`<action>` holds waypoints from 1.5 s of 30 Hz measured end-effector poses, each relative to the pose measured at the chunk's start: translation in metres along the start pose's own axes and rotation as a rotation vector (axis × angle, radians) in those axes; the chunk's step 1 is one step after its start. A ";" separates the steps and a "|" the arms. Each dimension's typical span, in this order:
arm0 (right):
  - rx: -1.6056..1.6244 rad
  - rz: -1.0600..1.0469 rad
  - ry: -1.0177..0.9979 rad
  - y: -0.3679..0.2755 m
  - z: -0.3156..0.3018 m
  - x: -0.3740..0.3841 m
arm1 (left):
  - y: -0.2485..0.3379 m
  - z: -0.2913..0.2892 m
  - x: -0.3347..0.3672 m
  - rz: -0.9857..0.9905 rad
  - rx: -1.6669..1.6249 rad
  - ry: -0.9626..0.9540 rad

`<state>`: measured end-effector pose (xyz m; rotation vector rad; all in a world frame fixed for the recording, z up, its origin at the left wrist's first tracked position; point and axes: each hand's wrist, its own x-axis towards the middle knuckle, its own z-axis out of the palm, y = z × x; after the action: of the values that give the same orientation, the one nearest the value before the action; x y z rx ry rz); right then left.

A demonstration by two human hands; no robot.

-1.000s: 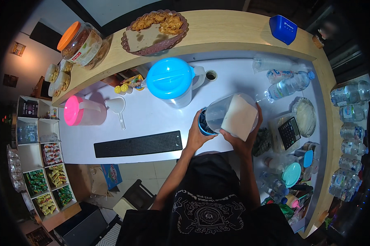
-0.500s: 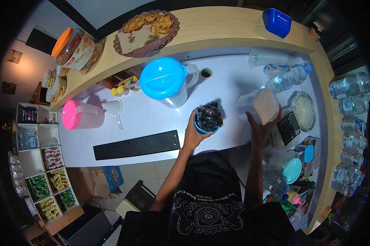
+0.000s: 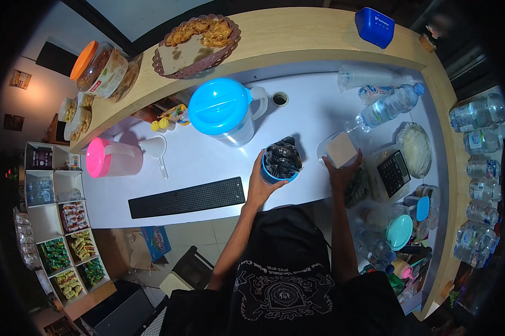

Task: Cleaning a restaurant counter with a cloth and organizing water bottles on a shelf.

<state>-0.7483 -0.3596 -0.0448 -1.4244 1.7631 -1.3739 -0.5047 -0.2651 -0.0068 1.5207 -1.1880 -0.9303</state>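
Note:
My left hand (image 3: 259,187) is wrapped round a blue tub (image 3: 272,178) filled with glossy black pieces (image 3: 283,158), perhaps plastic spoons, too jumbled to tell. To the right, my right hand (image 3: 344,171) grips a clear plastic container (image 3: 323,152) with a flat beige square (image 3: 341,149) on or in it; I cannot tell which. Beyond my left hand stands a clear pitcher (image 3: 234,138) with a blue lid. A black ribbed mat (image 3: 186,197) lies left of that hand. Right of my right hand is a black calculator (image 3: 393,171).
A pink-lidded pitcher (image 3: 113,158) and white funnel (image 3: 153,147) are at the left. Water bottles (image 3: 389,107) lie at the back right, near a white bundle (image 3: 414,150). The raised wooden ledge (image 3: 297,29) carries a basket of fried food (image 3: 196,47) and a blue box (image 3: 374,28).
My right hand has moved left and slightly nearer with the clear container, closer to the blue tub. My left hand keeps its hold on the tub, with little movement.

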 end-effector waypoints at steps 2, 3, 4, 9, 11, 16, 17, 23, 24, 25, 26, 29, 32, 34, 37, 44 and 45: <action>0.030 0.025 -0.013 -0.004 0.001 -0.001 | -0.004 -0.005 -0.004 0.015 -0.008 0.040; 0.061 0.049 -0.026 -0.006 0.001 -0.001 | -0.006 -0.007 -0.007 0.030 -0.016 0.080; 0.061 0.048 -0.027 -0.006 0.001 -0.002 | -0.005 -0.009 -0.008 0.030 -0.016 0.081; 0.025 0.063 -0.042 0.016 -0.004 -0.013 | 0.014 -0.015 -0.010 0.132 0.066 0.195; 0.020 0.032 -0.039 0.027 -0.006 -0.025 | 0.022 -0.016 -0.008 0.206 0.138 0.222; 0.036 0.033 -0.012 0.026 -0.010 -0.055 | 0.028 -0.015 -0.009 0.241 0.093 0.245; 0.018 0.040 -0.005 0.023 -0.010 -0.060 | 0.025 -0.016 -0.011 0.201 0.094 0.230; -0.067 0.006 0.088 0.019 -0.012 -0.065 | 0.018 -0.018 -0.014 0.139 0.021 0.310; -0.071 0.022 0.101 0.017 -0.013 -0.065 | 0.017 -0.018 -0.014 0.145 -0.020 0.343; -0.071 0.022 0.099 0.011 -0.013 -0.065 | 0.017 -0.019 -0.014 0.150 -0.061 0.377; -0.104 -0.048 0.067 0.005 -0.012 -0.066 | 0.017 -0.020 -0.013 0.150 -0.060 0.379; -0.086 -0.203 -0.071 -0.013 -0.015 -0.067 | 0.018 -0.022 -0.011 0.162 -0.069 0.385; 0.020 -0.367 -0.239 -0.046 -0.015 -0.066 | 0.021 -0.024 -0.011 0.151 -0.030 0.376; 0.073 -0.447 -0.300 -0.073 -0.010 -0.064 | 0.023 -0.024 -0.011 0.184 -0.031 0.357; 0.013 -0.585 -0.370 -0.090 -0.003 -0.063 | 0.031 -0.028 -0.012 0.239 0.018 0.225; -0.019 -0.419 -0.593 -0.102 0.011 -0.079 | 0.044 -0.025 -0.014 0.214 0.095 0.135; 0.008 -0.405 -0.603 -0.104 0.012 -0.080 | 0.042 -0.025 -0.013 0.224 0.074 0.150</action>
<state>-0.6662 -0.2863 0.0277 -2.0039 1.1200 -0.9641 -0.4940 -0.2493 0.0404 1.4535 -1.2649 -0.6191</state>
